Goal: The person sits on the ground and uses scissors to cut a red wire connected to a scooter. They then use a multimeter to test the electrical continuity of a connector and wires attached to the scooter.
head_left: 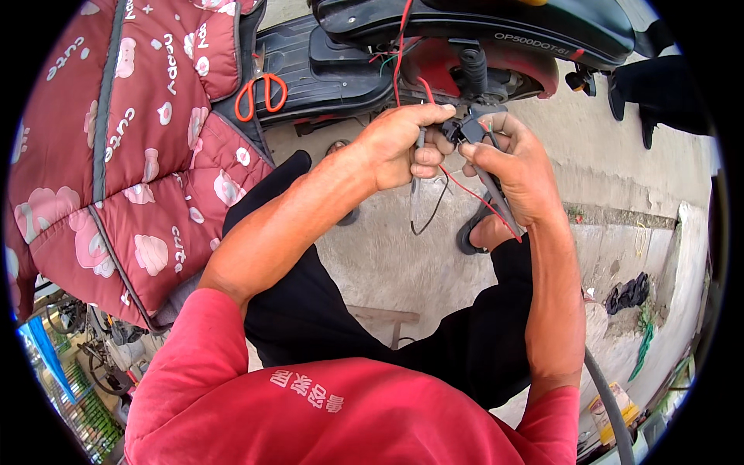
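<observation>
In front of me, both hands meet at a small black plug-like connector (467, 129). My left hand (403, 143) is closed, its thumb and fingers pinching the connector's left side. A slender grey pointed tool (416, 182) is also tucked through its fingers; its kind is unclear. My right hand (518, 159) grips the connector's other side with thumb and fingertips. A grey cable (500, 198) runs down past the right palm. Thin red wire (473, 194) and black wire (425, 226) dangle below the hands. Thicker red wires (399, 70) lead up to the scooter.
A black electric scooter (465, 31) stands ahead, rear wheel near my hands. Orange-handled scissors (262, 94) lie on its footboard (325, 85). A red patterned padded cover (132, 155) hangs at the left. Someone's black-clad legs (663, 93) are at the upper right. A low concrete ledge (620, 232) runs along the right.
</observation>
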{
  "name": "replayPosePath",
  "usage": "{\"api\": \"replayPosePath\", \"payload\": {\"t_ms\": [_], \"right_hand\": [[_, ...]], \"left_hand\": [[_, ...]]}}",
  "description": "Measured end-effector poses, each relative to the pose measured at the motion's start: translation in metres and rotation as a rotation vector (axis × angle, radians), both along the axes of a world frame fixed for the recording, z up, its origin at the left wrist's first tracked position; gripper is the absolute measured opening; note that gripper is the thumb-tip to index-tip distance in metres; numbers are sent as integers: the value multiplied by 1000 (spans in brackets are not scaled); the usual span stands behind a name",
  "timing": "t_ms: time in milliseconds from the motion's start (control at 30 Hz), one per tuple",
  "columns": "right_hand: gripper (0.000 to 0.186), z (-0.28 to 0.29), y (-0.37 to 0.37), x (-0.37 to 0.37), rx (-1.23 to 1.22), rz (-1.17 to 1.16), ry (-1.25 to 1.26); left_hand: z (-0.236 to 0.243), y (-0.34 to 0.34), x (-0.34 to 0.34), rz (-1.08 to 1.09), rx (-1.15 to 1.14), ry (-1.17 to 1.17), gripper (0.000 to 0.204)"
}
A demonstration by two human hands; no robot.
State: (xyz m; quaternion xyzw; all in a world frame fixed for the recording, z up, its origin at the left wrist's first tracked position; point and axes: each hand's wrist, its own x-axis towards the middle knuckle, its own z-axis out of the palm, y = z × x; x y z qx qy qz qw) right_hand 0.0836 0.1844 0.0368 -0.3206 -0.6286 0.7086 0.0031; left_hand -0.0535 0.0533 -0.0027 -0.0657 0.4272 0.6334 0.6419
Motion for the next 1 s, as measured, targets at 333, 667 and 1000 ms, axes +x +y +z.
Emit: {"api": "replayPosePath", "payload": {"t_ms": [333,667,1000], "right_hand": [[53,1,0,0,-18,-21,-19],[56,-9,2,1,-14,42,-18],[44,-13,0,-2,-146,-3,47]], "left_hand": [[3,-1,3,-14,-4,94,23],[-1,-2,6,-19,43,104,23],[-1,-3,5,-37,76,53,26]]}}
